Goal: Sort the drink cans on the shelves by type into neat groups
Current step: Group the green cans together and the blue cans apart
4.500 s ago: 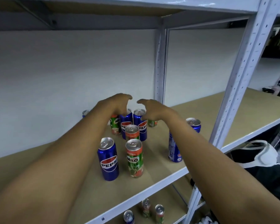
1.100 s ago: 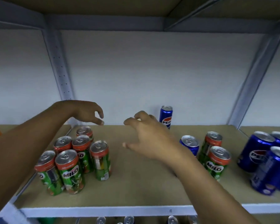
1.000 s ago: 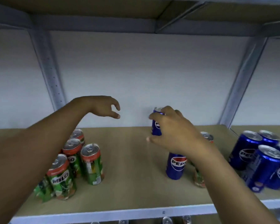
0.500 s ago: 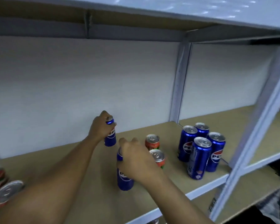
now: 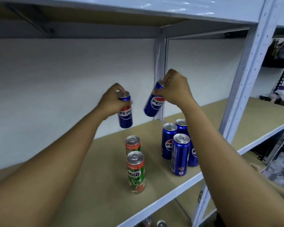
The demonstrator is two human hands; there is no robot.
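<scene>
My left hand [image 5: 112, 102] grips a blue Pepsi can [image 5: 125, 115] by its top and holds it upright in the air above the shelf board [image 5: 102, 185]. My right hand [image 5: 175, 89] grips a second blue Pepsi can [image 5: 154, 102] by its top, tilted, also in the air. Below them two green and red Milo cans [image 5: 135, 172] [image 5: 132, 144] stand one behind the other. Right of those stands a tight group of several blue Pepsi cans [image 5: 179, 154], partly hidden by my right forearm.
A white upright post [image 5: 246, 74] stands at the shelf's front right, another post [image 5: 159, 66] at the back against the white wall. The shelf above [image 5: 138, 7] hangs low. Can tops [image 5: 161, 223] show on the shelf below. Dark clutter lies at the far right.
Both hands have lifted their Pepsi cans off the shelf board and carried them up and to the right, toward the Pepsi group. The camera has swung right; the Milo group at left is out of view.
</scene>
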